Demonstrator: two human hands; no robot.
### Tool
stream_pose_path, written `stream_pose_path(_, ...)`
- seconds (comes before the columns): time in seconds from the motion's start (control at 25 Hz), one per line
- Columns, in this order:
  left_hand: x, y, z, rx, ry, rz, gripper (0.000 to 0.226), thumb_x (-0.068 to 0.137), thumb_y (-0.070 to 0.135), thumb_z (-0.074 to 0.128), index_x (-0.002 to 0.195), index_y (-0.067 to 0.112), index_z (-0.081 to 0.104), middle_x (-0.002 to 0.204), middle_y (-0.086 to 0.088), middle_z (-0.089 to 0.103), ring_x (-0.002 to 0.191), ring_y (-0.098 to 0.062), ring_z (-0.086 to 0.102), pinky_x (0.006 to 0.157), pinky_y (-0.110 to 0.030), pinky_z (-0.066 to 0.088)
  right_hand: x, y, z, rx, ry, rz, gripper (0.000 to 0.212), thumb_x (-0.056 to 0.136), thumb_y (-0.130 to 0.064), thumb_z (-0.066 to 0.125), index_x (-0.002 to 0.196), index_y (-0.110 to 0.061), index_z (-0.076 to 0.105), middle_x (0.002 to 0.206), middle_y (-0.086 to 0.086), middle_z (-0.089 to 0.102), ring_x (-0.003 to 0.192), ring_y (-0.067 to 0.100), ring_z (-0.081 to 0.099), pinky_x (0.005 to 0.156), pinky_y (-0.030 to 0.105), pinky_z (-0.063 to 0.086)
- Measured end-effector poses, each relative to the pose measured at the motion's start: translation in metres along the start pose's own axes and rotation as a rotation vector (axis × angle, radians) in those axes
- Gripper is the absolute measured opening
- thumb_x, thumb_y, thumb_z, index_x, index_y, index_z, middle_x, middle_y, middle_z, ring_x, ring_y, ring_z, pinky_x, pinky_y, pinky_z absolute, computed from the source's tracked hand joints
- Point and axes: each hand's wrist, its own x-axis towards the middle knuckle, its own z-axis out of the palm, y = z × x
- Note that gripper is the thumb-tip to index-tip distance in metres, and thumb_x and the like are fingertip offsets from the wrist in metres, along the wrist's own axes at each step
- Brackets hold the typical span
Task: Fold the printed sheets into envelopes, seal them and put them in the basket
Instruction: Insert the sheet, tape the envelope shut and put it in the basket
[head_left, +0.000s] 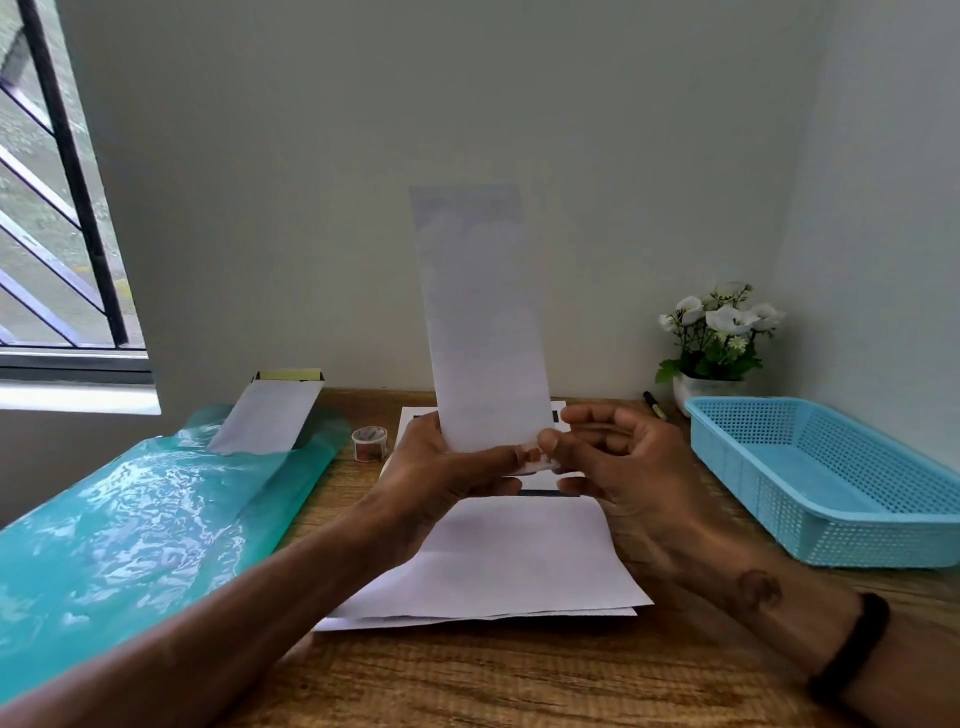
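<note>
Wooden tabletop (519, 670) carries a stack of sheets (498, 561); above it both forearms reach in, the left hand (436, 478) gripping a folded paper (483, 322) upright, the right hand (618, 457) pinching its lower corner. Right of the stack sits the blue basket (831, 478).

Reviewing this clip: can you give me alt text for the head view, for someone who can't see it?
Both hands, left hand and right hand, hold a tall folded paper upright above a stack of white sheets on a wooden desk. An empty blue basket sits to the right, a tape roll and green plastic bag to the left.
</note>
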Motion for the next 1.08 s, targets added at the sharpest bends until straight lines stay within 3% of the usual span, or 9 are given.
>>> stream_pose_path(0.12,0.0017,-0.0016,0.0007,-0.015,-0.015,-0.019,0.060,0.060,0.021,0.099,0.111,0.025,0.067,0.097,0.006,0.080,0.093,-0.021,0.080,0.070,-0.031,0.065,0.0029,0.0037,-0.0025,0.108,-0.025,0.032,0.037,0.065,-0.028,0.093,0.097,-0.019,0.079,0.093,0.010,0.082,0.083,0.031,0.080,0.066,0.034,0.064)
stream_pose_path(0.24,0.0030,-0.0006,0.0008,-0.053,-0.051,-0.070,0.070,0.057,0.025,0.098,0.119,0.021,0.066,0.100,0.000,0.081,0.096,-0.027,0.080,0.073,-0.032,0.065,0.0049,0.0018,-0.0039,0.133,-0.037,-0.004,0.028,0.066,-0.018,0.092,0.091,-0.017,0.080,0.092,0.014,0.081,0.083,0.032,0.080,0.066,0.032,0.064)
stream_pose_path(0.36,0.0014,0.0012,0.0032,-0.028,-0.073,-0.082,0.073,0.058,0.026,0.098,0.123,0.016,0.066,0.102,-0.009,0.081,0.094,-0.032,0.080,0.075,-0.032,0.065,0.0080,-0.0018,-0.0054,0.122,-0.037,-0.039,0.032,0.066,-0.014,0.090,0.095,-0.010,0.077,0.092,0.014,0.081,0.084,0.030,0.080,0.067,0.033,0.064)
stream_pose_path(0.64,0.0012,0.0044,-0.0019,-0.008,-0.002,-0.059,0.065,0.066,0.020,0.095,0.124,0.012,0.066,0.105,-0.012,0.080,0.094,-0.033,0.080,0.077,-0.036,0.066,0.0046,-0.0031,-0.0033,0.204,-0.139,0.037,0.049,0.067,-0.006,0.088,0.113,-0.004,0.070,0.101,0.019,0.080,0.095,0.035,0.078,0.077,0.037,0.065)
stream_pose_path(0.84,0.0023,0.0044,-0.0008,-0.017,-0.005,-0.065,0.069,0.058,0.024,0.097,0.119,0.017,0.067,0.101,-0.008,0.081,0.092,-0.031,0.080,0.073,-0.032,0.065,0.0029,-0.0037,-0.0026,0.209,-0.118,0.073,0.045,0.066,0.002,0.085,0.108,0.001,0.069,0.097,0.024,0.079,0.089,0.038,0.078,0.070,0.034,0.065)
stream_pose_path(0.96,0.0025,0.0056,-0.0011,-0.029,-0.015,-0.078,0.065,0.062,0.021,0.096,0.120,0.014,0.068,0.103,-0.012,0.081,0.093,-0.033,0.080,0.073,-0.032,0.065,0.0041,-0.0056,-0.0049,0.258,-0.128,0.114,0.039,0.076,0.010,0.080,0.111,0.001,0.067,0.097,0.023,0.079,0.087,0.038,0.079,0.068,0.033,0.065)
stream_pose_path(1.08,0.0028,0.0058,-0.0020,-0.004,-0.019,-0.105,0.066,0.064,0.017,0.096,0.124,0.012,0.067,0.105,-0.014,0.080,0.095,-0.033,0.080,0.076,-0.035,0.066,0.0051,-0.0052,-0.0060,0.185,-0.154,0.102,0.036,0.081,0.002,0.081,0.114,-0.006,0.069,0.098,0.018,0.080,0.090,0.035,0.079,0.071,0.035,0.065)
